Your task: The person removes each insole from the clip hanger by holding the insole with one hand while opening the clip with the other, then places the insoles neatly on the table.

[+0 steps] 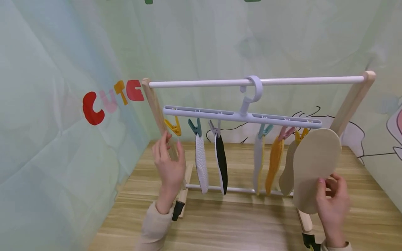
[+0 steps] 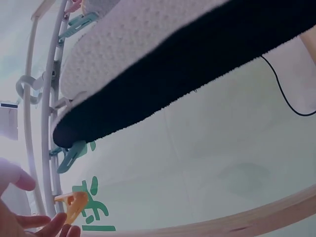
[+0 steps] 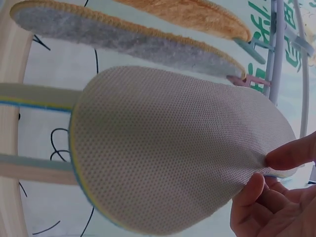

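My right hand [image 1: 334, 198] pinches a beige insole [image 1: 317, 167] by its edge, thumb on the near face. The right wrist view shows a fine mesh texture on this insole [image 3: 168, 148]. My left hand [image 1: 169, 160] is raised at the left end of a lilac hanger [image 1: 198, 113], fingers and thumb spread apart. Its fingertips are right by an unloaded yellow clip [image 1: 176, 129]; the left wrist view shows them close under that clip [image 2: 74, 202]. Another beige insole [image 1: 287, 174] hangs from a yellow clip [image 1: 301, 134] at the hanger's right end, partly behind the held one.
Other clips hold a white textured insole [image 1: 201, 164], a black-and-white one [image 1: 221, 164], a grey one with yellow edging [image 1: 258, 164] and an orange one [image 1: 274, 165]. The hanger hooks over the white rod [image 1: 298, 81] of a wooden stand [image 1: 353, 101] on a wood-grain table [image 1: 251, 223].
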Motion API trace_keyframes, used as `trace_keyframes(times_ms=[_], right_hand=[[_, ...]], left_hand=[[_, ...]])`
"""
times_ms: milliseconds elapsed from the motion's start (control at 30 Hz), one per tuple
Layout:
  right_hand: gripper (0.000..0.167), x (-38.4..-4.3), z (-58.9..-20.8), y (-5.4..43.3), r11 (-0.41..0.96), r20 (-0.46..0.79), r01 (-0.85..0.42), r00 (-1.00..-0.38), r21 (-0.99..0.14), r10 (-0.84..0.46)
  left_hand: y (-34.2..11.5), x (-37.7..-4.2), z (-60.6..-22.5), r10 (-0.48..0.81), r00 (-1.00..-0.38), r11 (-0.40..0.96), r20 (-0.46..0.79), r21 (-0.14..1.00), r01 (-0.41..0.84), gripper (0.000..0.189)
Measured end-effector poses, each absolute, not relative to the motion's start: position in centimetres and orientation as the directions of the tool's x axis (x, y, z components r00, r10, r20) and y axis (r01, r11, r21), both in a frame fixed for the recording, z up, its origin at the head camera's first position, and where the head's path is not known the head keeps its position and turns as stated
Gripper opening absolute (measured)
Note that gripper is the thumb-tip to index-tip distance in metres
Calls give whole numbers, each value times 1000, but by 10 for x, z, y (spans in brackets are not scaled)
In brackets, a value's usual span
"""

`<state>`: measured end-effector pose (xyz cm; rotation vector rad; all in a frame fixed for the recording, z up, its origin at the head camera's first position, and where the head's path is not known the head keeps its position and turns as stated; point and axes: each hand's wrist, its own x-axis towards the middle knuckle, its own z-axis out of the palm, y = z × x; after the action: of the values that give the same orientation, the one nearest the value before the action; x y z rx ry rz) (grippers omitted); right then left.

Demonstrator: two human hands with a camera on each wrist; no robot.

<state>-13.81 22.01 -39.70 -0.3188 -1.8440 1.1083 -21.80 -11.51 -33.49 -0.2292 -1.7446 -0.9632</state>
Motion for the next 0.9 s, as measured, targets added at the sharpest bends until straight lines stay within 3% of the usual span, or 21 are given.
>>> trace_keyframes(times_ms=[167, 400, 567, 700, 767, 900], right_hand=[[38, -135, -397, 233, 514, 526, -176, -502, -839, 687], [37, -132, -398, 250, 468, 477, -145, -468, -872, 744], [36, -130, -401, 260, 440, 448, -134, -462, -888, 765], [34, -131, -410, 276, 453, 427, -55, -454, -890, 782], [22, -132, -418, 289, 451, 402, -9, -470, -892, 786], [19, -151, -472, 348, 458, 367, 83, -481, -885, 796]], left_hand=[[-110, -215, -339, -277, -375, 635, 885, 462, 619, 36], [-111, -219, -344, -273, -335, 629, 902, 431, 647, 34], [-112, -221, -346, -273, -345, 626, 898, 438, 645, 33], [-112, -223, -347, -265, -349, 627, 899, 436, 646, 32], [-112, -224, -348, -265, -348, 627, 899, 435, 646, 33], [-113, -225, -350, -263, -355, 623, 897, 439, 647, 33]])
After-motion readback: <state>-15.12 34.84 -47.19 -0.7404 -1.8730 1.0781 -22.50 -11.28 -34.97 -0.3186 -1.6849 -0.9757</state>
